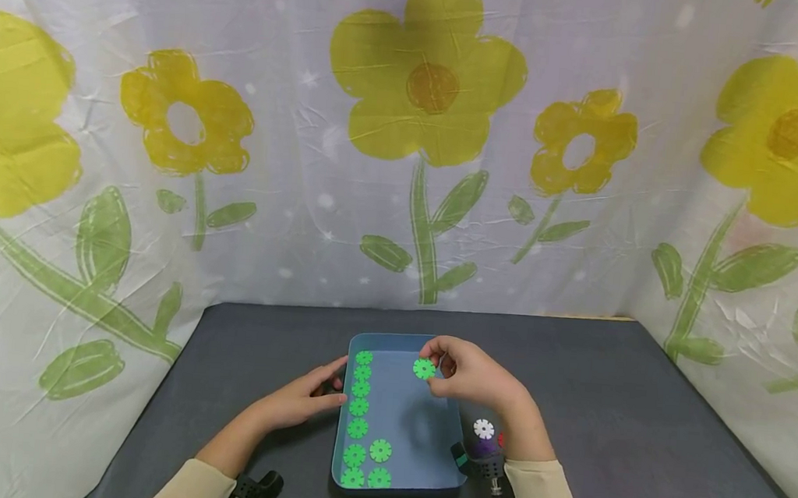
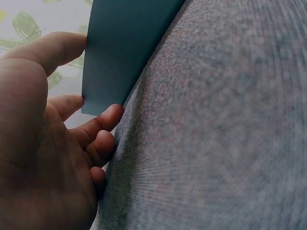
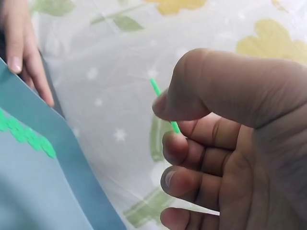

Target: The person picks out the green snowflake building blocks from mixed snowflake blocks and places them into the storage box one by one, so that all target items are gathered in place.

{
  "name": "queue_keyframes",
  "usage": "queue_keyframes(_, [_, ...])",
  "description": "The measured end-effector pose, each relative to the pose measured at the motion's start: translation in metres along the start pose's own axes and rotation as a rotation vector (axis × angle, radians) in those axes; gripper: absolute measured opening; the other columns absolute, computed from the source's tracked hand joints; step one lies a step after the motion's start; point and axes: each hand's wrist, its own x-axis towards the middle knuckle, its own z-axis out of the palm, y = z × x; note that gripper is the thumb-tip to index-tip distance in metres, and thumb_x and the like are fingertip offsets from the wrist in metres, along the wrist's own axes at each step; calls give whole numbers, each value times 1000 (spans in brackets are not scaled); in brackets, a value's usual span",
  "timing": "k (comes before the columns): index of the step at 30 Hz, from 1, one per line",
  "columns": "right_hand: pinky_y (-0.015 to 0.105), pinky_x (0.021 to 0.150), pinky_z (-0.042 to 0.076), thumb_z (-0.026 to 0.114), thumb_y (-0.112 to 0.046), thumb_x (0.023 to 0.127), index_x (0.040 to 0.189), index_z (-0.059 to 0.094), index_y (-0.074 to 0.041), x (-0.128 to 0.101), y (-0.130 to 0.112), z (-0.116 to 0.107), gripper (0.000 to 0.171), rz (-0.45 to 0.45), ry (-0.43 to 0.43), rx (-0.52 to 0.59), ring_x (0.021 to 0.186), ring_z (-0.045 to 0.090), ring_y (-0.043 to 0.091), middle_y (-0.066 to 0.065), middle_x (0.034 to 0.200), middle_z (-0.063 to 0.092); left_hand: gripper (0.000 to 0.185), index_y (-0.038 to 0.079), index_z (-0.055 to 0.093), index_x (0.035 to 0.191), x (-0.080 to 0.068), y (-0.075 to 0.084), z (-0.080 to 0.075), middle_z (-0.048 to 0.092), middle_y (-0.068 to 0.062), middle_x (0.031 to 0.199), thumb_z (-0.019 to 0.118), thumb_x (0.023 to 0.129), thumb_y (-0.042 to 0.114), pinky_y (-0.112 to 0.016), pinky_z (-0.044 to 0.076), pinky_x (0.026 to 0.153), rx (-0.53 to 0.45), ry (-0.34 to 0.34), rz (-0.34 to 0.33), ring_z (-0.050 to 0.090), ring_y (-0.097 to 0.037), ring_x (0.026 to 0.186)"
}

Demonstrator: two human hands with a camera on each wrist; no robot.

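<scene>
Green disc (image 1: 424,368) sits pinched edge-on in the right hand's (image 1: 476,379) grip, thumb over fingertips, held above the blue tray (image 1: 419,438). Leftward, the left hand (image 1: 303,399) rests with relaxed fingers against the tray's left wall on the desk (image 1: 637,440).

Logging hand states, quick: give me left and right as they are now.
Left hand: open, fingers straight, touching the tray at its left wall.
Right hand: pinches a green disc above the tray.
</scene>
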Motion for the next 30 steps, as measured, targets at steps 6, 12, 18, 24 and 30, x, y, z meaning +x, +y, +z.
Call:
queue_keyframes(6, [29, 67, 44, 72, -5, 89, 116, 64, -7, 8, -2, 14, 28, -51, -74, -7, 76, 49, 16, 7, 100, 57, 77, 10, 22, 165, 0, 0, 0, 50, -12, 126, 63, 104, 34, -36, 45, 65, -16, 4, 1, 49, -22, 74])
queue_keyframes(12, [28, 64, 43, 74, -7, 90, 111, 65, -9, 18, 0, 30, 23, -44, -139, -30, 72, 48, 18, 6, 96, 58, 78, 12, 22, 165, 1, -2, 1, 50, -10, 126, 63, 104, 36, -35, 47, 66, -8, 4, -13, 50, -21, 74])
queue_keyframes(18, [28, 65, 44, 77, -8, 88, 109, 67, -8, 26, 5, 48, 23, -46, -171, -96, 77, 52, 19, 2, 95, 60, 78, 10, 21, 165, 0, -2, 1, 50, -11, 126, 63, 104, 36, -36, 46, 66, -12, 2, -7, 50, -21, 76])
queue_keyframes(24, [30, 70, 47, 80, -10, 87, 108, 69, -8, 32, 6, 61, 24, -14, -190, -137, 83, 55, 18, 1, 94, 62, 76, 10, 22, 165, -1, 0, 1, 50, -12, 126, 62, 105, 33, -36, 43, 68, -21, 2, 7, 49, -23, 82])
queue_keyframes(30, [29, 71, 47, 82, -14, 86, 104, 69, -11, 33, 13, 71, 22, 35, -185, -227, 79, 54, 11, -4, 89, 61, 76, 10, 22, 165, 1, -1, 0, 50, -10, 126, 62, 105, 34, -37, 42, 71, -8, 4, 10, 49, -22, 87])
